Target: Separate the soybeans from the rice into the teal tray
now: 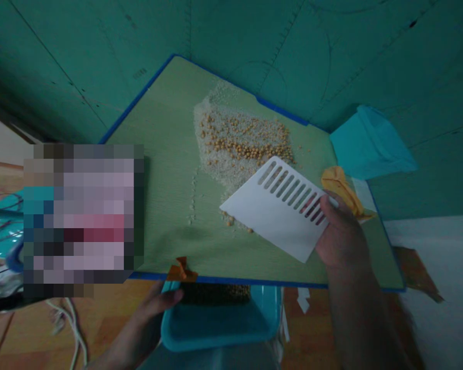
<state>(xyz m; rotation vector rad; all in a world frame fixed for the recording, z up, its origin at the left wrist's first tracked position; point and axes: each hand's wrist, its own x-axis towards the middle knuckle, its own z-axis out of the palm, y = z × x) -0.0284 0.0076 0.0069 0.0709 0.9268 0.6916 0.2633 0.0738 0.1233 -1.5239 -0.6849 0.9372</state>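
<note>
My right hand (341, 231) grips a white slotted plastic scraper (270, 216) by its right end, held low over the green board (158, 180). Beyond the scraper lies a spread pile of soybeans (250, 150) mixed with small pale grains (216, 169). A few loose beans (229, 221) sit along the scraper's near edge. Below the board's front edge, my left hand (158, 303) holds the left rim of a turquoise plastic tray (224, 326), thumb over the rim. Inside that tray, dark grains and some beans show toward the back, partly hidden under the board.
A turquoise bag or sheet (372, 146) and an orange-yellow cloth-like item (341, 187) lie at the board's right side. Orange tape (182, 270) sticks to the front edge. A blurred-out box-like object stands at left. A green wall (231, 36) rises behind; white cord (75, 329) lies on the floor.
</note>
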